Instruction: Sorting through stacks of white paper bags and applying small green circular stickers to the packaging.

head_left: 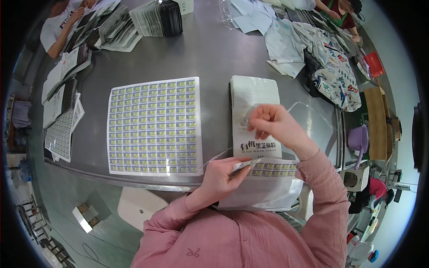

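My left hand (218, 178) is closed on a strip of small yellow-and-blue labels (273, 169) at the table's front edge. My right hand (268, 125) is raised over a stack of printed white pouches (254, 89), fingers curled and pinched on something too small to make out. A large sheet of similar labels (153, 126) lies flat to the left of the pouches. A white sheet (259, 196) extends below the strip, over my lap.
Label sheets and pouch bundles (58, 134) line the metal table's (210, 58) left side. Papers (250, 15) and patterned cloth (335, 76) lie at the back right. Co-workers (56, 31) (335, 11) sit at the far corners. A purple bucket (357, 138) stands off the right edge.
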`<state>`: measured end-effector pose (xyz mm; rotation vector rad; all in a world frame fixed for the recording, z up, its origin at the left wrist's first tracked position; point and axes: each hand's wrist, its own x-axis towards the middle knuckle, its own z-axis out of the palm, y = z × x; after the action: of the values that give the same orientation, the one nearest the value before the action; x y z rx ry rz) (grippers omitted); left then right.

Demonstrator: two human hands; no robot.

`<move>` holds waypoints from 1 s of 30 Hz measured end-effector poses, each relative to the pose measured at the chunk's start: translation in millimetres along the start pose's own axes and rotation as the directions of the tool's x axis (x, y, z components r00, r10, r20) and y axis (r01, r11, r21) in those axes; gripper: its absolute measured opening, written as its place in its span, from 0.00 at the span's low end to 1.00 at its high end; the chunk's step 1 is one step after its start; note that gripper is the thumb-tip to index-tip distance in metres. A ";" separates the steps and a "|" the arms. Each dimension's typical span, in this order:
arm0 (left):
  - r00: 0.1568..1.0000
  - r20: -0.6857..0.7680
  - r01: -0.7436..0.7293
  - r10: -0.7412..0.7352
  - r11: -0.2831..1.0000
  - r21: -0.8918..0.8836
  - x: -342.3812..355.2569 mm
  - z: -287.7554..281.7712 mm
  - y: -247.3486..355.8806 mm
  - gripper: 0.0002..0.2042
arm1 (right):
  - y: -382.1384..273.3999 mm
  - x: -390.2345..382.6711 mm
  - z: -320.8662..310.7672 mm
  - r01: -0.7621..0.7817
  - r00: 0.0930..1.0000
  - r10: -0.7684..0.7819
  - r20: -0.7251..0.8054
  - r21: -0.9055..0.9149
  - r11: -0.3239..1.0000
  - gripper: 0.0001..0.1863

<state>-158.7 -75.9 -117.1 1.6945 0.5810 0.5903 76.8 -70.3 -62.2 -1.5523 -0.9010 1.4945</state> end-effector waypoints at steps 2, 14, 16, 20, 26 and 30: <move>1.000 -0.014 -0.025 0.025 1.000 0.003 0.1 1.0 -1.3 0.09 | 3.6 -5.3 2.5 -0.128 0.990 0.136 0.023 -0.215 0.968 0.06; 0.998 -0.016 -0.065 0.065 0.998 0.010 2.2 2.9 -1.6 0.09 | 12.2 1.3 12.6 -0.117 0.993 0.093 -0.077 -0.411 0.904 0.08; 0.998 -0.009 -0.060 0.060 0.998 0.012 2.2 2.2 -1.3 0.09 | 12.3 2.7 12.8 -0.118 0.993 0.095 -0.075 -0.414 0.902 0.08; 0.998 -0.013 -0.061 0.061 0.998 0.010 1.4 2.1 -2.1 0.08 | 11.9 4.6 13.9 -0.125 0.992 0.102 -0.077 -0.433 0.893 0.08; 0.997 -0.011 -0.072 0.072 0.997 0.022 1.6 4.0 -2.7 0.08 | 20.7 5.3 16.1 -0.071 0.994 0.014 -0.106 -0.551 0.831 0.09; 0.991 -0.058 -0.115 0.117 0.993 0.032 1.3 7.0 -7.5 0.09 | 9.8 1.7 19.6 -0.129 0.954 -0.217 -0.207 -0.936 0.327 0.23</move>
<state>-153.5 -78.8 -125.7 1.7512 0.5381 0.7214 57.1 -71.8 -71.7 -2.4526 -1.7997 0.5055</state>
